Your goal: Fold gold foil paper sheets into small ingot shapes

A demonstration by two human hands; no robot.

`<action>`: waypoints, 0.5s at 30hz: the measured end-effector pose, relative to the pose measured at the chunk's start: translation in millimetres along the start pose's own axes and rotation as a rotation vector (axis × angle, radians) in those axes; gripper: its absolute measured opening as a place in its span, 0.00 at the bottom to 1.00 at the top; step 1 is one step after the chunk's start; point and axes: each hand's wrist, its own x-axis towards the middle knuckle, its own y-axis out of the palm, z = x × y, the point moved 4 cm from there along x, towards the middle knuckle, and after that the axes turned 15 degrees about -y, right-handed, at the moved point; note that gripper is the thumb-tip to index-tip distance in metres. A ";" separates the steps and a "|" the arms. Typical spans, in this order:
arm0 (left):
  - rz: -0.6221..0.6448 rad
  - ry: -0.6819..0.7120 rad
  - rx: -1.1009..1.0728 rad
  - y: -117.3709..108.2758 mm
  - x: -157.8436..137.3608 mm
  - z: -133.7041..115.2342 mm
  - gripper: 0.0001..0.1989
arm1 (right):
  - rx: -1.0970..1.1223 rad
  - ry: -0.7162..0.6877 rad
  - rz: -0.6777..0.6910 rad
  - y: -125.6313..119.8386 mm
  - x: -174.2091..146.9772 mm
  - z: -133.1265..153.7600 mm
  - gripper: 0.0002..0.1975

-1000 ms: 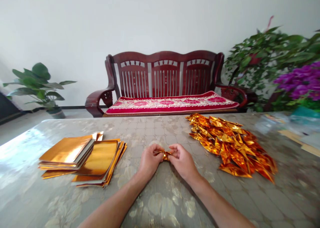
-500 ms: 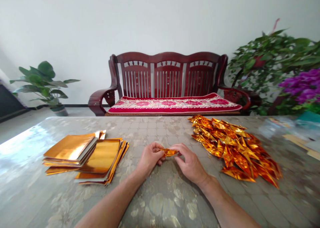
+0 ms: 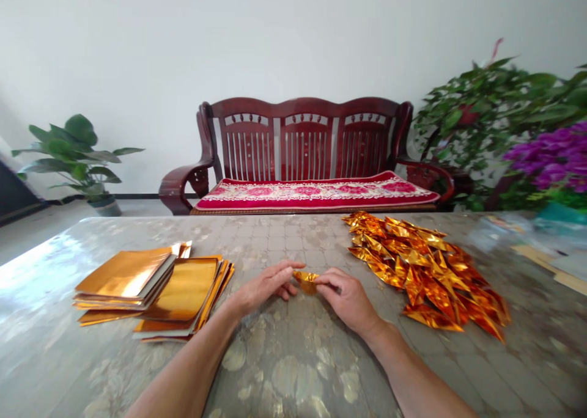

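A small folded piece of gold foil paper [image 3: 304,277] is pinched at its right end between the thumb and fingers of my right hand [image 3: 347,297]. Just left of it, my left hand [image 3: 269,282] has its fingers stretched out, the tips close to the piece's left end; I cannot tell whether they touch it. To the left lie two overlapping stacks of flat gold foil sheets [image 3: 186,289]. On the right spreads a heap of folded, pointed gold foil pieces [image 3: 424,271].
All this rests on a table with a grey patterned cover [image 3: 293,369]. Clear plastic bags [image 3: 502,230] and tan card strips [image 3: 534,259] lie at the right edge. Behind stands a dark red wooden bench [image 3: 306,137], with a potted plant [image 3: 82,155] to the left and purple flowers [image 3: 550,155] to the right.
My left hand has let go of the folded foil piece, its fingers straightening and shifting left. My right hand keeps its pinch on the piece. The view has shifted slightly.
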 end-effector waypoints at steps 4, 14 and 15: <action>0.053 -0.028 0.046 -1.9 2.9 1.5 0.24 | 0.012 0.029 -0.020 -0.8 0.9 -0.7 0.08; -0.067 0.065 0.202 2.6 3.3 -3.3 0.14 | 0.034 0.034 -0.008 1.5 1.2 5.8 0.08; -0.099 0.111 0.246 3.9 4.4 -3.5 0.13 | 0.032 0.034 -0.013 2.1 1.2 6.4 0.07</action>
